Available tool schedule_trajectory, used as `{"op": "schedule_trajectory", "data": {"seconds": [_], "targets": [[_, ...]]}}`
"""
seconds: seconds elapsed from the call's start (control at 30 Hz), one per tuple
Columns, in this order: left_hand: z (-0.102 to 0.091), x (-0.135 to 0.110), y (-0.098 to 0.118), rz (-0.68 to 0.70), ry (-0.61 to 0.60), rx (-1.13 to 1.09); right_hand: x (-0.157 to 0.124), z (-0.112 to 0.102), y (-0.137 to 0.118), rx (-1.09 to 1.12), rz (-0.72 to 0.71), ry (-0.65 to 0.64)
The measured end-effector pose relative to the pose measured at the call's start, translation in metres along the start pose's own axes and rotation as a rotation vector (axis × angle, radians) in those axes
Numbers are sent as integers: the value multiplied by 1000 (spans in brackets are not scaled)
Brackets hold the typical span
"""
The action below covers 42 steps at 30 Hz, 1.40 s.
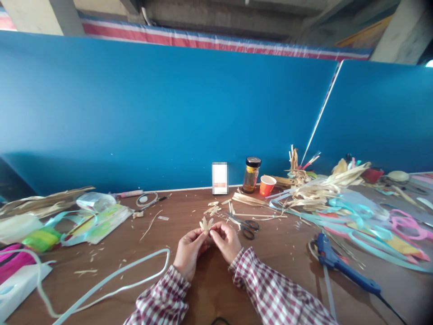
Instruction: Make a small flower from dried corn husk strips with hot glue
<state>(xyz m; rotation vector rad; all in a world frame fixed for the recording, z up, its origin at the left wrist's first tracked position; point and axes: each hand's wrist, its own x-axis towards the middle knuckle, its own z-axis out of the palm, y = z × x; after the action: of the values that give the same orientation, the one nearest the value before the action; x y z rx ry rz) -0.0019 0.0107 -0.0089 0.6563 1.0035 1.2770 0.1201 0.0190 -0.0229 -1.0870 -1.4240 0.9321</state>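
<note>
Above the middle of the brown table, my left hand (pixel 190 251) pinches a small pale flower (pixel 206 224) with pointed petals, which looks made of dried husk. The fingers of my right hand (pixel 226 240) are closed at the flower's right side, touching its lower edge; the exact grip there is too small to make out. Just beyond my hands lie cut husk pieces (pixel 212 208). A pair of scissors (pixel 248 227) with dark handles rests to the right of my right hand.
A blue glue gun (pixel 345 264) lies at right with its cord. Behind it are pastel ribbons (pixel 368 234), pink scissors (pixel 407 224) and husk strips (pixel 314 192). A jar (pixel 251 175) and paper cup (pixel 267 185) stand at the blue partition (pixel 169 113). A white cable (pixel 135 266) crosses the left.
</note>
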Motion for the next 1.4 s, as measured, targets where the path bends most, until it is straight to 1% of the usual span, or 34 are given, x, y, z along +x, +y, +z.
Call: {"op": "schedule_trajectory", "data": {"seconds": [0.13,0.4,0.87,1.2,1.4], "targets": [[0,0,1,-12,0,-30,-1,2,0,-12,1,-34],[-2,1,-1,-19,-5,-39,0,2,-1,-17,11,-52],[-2,0,1,-36,-58,-64,-1,3,-2,23,13,-38],[-2,0,2,-29,-47,-64,1,3,-3,15,-3,-27],[-3,-1,0,-28,-62,-47,-1,3,-1,7,-7,-15]]}}
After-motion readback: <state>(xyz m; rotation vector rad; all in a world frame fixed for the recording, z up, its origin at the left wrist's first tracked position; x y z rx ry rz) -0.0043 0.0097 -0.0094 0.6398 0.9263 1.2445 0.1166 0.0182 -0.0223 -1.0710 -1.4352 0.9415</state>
